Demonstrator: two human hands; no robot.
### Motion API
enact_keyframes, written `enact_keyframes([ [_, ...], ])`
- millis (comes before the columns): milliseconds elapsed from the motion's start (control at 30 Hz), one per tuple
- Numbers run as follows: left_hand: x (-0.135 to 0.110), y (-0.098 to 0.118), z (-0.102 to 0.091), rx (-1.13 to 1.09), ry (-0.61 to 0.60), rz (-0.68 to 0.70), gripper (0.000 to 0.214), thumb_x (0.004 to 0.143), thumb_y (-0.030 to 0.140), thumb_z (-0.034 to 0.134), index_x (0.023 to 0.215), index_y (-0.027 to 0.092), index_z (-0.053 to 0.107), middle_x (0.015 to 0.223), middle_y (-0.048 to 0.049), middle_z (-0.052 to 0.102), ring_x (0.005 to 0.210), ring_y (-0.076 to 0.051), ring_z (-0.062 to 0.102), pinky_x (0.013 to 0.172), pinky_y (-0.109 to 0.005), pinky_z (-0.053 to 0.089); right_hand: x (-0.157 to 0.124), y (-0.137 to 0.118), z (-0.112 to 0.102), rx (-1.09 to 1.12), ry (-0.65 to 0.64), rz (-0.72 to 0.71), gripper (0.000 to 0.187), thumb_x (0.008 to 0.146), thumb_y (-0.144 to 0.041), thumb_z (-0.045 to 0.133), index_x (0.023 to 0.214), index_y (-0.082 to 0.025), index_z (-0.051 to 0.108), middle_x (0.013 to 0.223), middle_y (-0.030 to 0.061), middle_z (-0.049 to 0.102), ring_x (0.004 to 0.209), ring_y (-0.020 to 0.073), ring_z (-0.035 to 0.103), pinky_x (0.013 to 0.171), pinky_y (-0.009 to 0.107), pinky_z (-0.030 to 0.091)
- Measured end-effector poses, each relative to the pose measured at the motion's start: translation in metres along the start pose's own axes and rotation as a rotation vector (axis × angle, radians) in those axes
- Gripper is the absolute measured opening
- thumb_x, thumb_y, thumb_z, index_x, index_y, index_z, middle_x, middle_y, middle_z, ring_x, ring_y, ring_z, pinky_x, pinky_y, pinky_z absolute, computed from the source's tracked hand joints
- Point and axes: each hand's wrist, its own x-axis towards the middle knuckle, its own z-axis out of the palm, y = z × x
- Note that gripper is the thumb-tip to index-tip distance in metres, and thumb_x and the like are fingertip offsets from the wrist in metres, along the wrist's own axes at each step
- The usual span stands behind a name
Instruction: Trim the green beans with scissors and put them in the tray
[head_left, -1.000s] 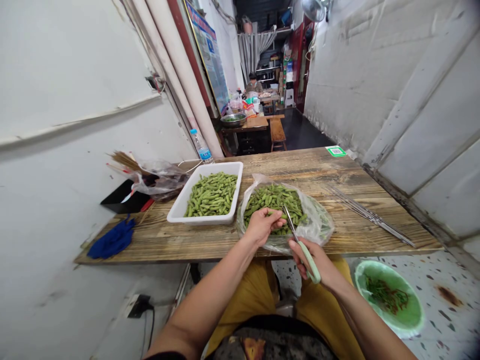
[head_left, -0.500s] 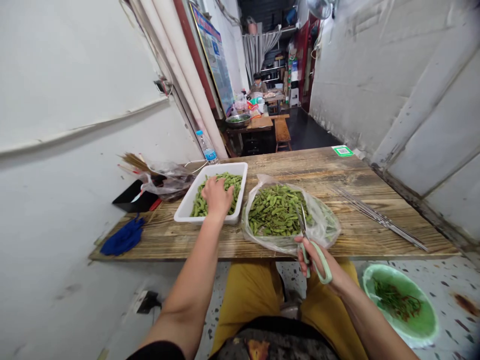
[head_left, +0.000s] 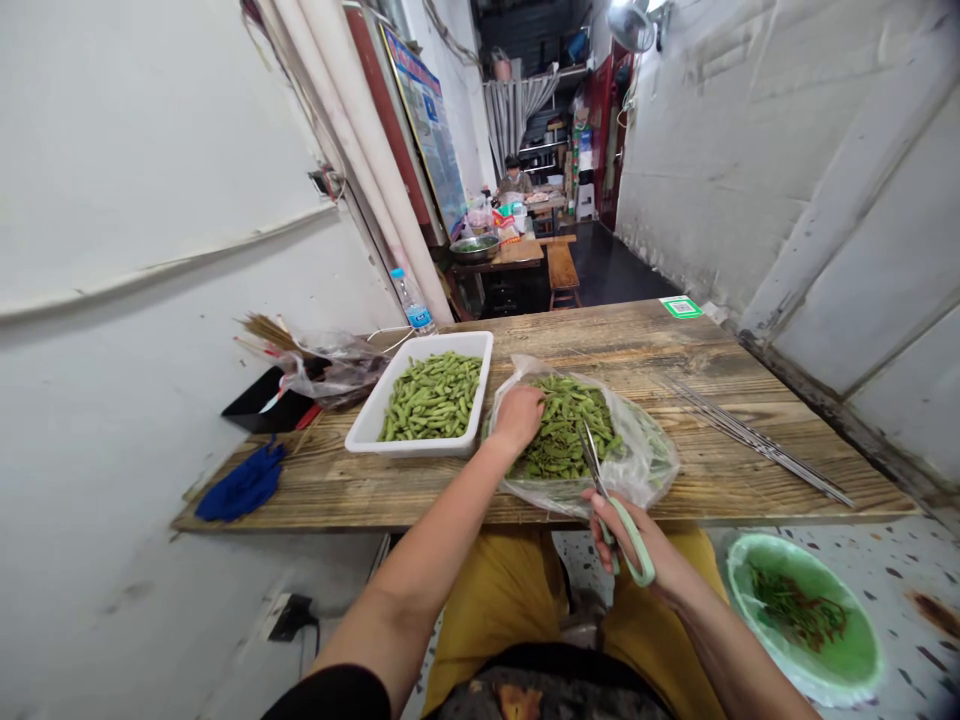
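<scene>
My left hand reaches over the left side of a clear plastic bag heaped with green edamame pods. Its fingers are curled together at the pods, and whatever they pinch is hidden. In my right hand is a pair of scissors with pale green handles, its blades slightly apart and pointing up over the bag's front. Left of the bag stands a white plastic tray, holding more edamame pods.
Thin metal skewers lie on the wooden table at right. On its left are a blue cloth, a black box and a water bottle. A green lined bin with cuttings stands on the floor. A person sits far back.
My left hand has moved right, from over the white tray to the pods in the bag. My right hand keeps the scissors at almost the same spot.
</scene>
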Motion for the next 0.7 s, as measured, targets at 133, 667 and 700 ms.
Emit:
enact_keyframes([
  [133,-0.010,0.006,-0.004,-0.173,0.053,-0.009,0.016,0.078,0.019,0.056,0.084,0.016,0.071,0.087,-0.0076,0.070,0.082,-0.018,0.061,0.080,-0.029,0.045,0.003,-0.004,-0.001,0.003,-0.007,-0.016,0.040,0.080,-0.060,0.050,0.077,-0.020,0.046,0.062,-0.0057,0.047,0.045,0.0075,0.044,0.041,0.020,0.039],
  [667,-0.048,0.023,-0.002,-1.073,-0.377,-0.276,0.025,0.064,0.024,0.074,0.073,0.009,0.056,0.062,-0.0021,0.064,0.048,-0.004,0.051,0.049,-0.017,0.038,0.013,-0.013,-0.002,-0.112,-0.054,-0.064,0.037,0.078,-0.058,0.054,0.081,-0.021,0.049,0.055,-0.0086,0.043,0.035,0.0061,0.038,0.031,0.019,0.036],
  [700,-0.049,0.023,-0.001,-1.079,-0.376,-0.289,0.025,0.063,0.024,0.075,0.074,0.009,0.057,0.062,-0.0019,0.064,0.048,-0.004,0.051,0.049,-0.017,0.038,0.012,-0.013,-0.001,-0.101,-0.048,-0.047,0.038,0.076,-0.058,0.055,0.078,-0.021,0.047,0.052,-0.0091,0.042,0.034,0.0059,0.037,0.030,0.019,0.035],
])
